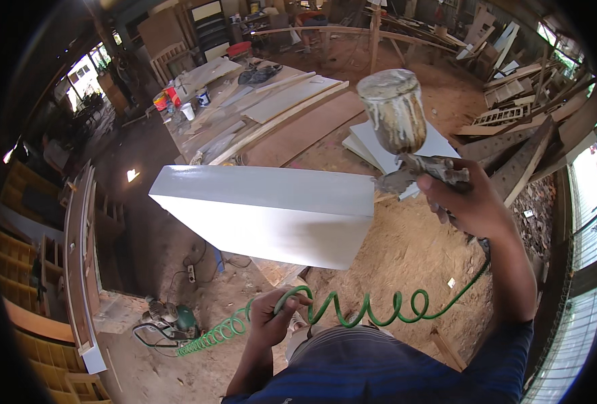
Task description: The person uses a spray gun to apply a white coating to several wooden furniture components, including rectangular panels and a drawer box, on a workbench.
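Observation:
My right hand is closed around a paint-spattered spray gun, whose metal cup, streaked with white, stands on top. The gun's nozzle is close to the upper right end of a long white box-like piece with a glossy top face, which lies across the middle of the view; what holds it up is mostly hidden. Low in the picture my left hand grips a green coiled air hose, which stretches from the compressor side at lower left up toward the gun.
A compressor sits on the dirt floor at lower left. Behind are a worktable with boards, cans and buckets, and loose white panels. Scrap wood is piled right; timber pieces stand left. Another person is partly visible far back.

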`<state>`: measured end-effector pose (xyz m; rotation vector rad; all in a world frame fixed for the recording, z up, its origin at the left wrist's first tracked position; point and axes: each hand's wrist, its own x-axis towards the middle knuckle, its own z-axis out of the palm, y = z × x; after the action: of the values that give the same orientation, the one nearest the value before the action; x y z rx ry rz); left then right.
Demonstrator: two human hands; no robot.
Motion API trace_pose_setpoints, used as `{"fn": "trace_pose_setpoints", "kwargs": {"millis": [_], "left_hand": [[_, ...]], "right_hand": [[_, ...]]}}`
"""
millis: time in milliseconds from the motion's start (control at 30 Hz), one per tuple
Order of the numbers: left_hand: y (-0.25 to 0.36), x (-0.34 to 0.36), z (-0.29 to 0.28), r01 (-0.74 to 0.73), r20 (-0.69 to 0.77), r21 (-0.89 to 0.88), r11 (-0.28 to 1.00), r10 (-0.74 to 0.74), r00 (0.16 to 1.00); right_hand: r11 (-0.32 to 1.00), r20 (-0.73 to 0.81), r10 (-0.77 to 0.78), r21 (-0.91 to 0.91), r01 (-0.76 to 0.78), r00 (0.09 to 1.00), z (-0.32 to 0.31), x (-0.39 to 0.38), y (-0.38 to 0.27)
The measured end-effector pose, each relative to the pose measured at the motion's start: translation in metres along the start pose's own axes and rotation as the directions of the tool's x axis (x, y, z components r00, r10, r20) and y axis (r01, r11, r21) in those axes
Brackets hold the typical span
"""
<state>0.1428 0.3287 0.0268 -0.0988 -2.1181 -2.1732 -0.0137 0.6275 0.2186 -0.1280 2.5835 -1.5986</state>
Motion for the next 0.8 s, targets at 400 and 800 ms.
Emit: {"fn": "trace_pose_setpoints", "kwargs": {"millis": [400, 800], "left_hand": [[-0.003, 0.002, -0.008, 0.022, 0.018, -0.013, 1.000, -0.021, 1.000], [-0.002, 0.014, 0.016, 0.034, 0.100, 0.010, 0.999, -0.035, 0.994]], "right_hand": [[0.999, 0.089, -0.007, 0.040, 0.004, 0.996, -0.004, -0.010, -0.001], [0.999, -0.212, 0.037, 0.032, -0.031, 0.977, -0.035, -0.024, 0.037]]}}
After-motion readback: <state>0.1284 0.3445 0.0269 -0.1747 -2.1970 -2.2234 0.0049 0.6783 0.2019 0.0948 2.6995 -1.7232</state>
